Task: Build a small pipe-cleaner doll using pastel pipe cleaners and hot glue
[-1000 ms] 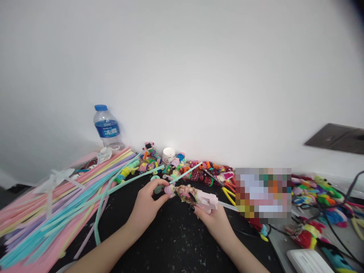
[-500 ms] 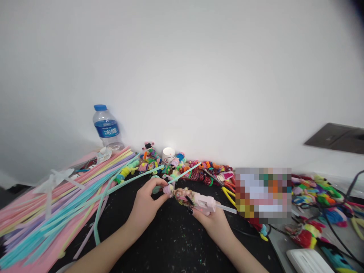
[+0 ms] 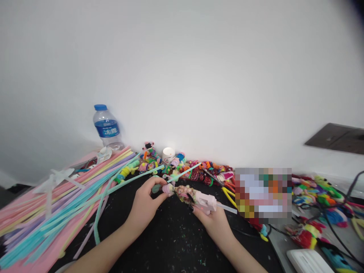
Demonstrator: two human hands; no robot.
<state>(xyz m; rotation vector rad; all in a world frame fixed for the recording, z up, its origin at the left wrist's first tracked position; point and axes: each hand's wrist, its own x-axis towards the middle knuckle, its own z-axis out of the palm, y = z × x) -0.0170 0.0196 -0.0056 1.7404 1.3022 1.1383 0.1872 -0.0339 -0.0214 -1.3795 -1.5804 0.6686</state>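
Note:
Pinched between the fingers of my left hand (image 3: 149,199) is a small fuzzy pipe-cleaner figure (image 3: 167,189), pale pink and purple with a pale green part. A mint-green pipe cleaner (image 3: 184,172) sticks up and to the right from it. My right hand (image 3: 212,220) is wrapped round a pale pink hot glue gun (image 3: 206,202), with a clear glue stick (image 3: 227,208) jutting from its back. Crusted brownish stuff coats the gun's front. Its nozzle end points at the figure; whether they touch I cannot tell.
Bundled pastel pipe cleaners (image 3: 71,201) spread over the left side. A water bottle (image 3: 106,127) and a paper cup (image 3: 168,154) stand by the wall. Colourful pipe-cleaner figures (image 3: 199,174) line the back. Yellow-handled scissors (image 3: 228,194) lie right of centre, and a white box (image 3: 308,261) sits front right.
My right hand and the glue gun have shifted very slightly to the right. The figure in my left hand has turned a little, showing more of its pale green part.

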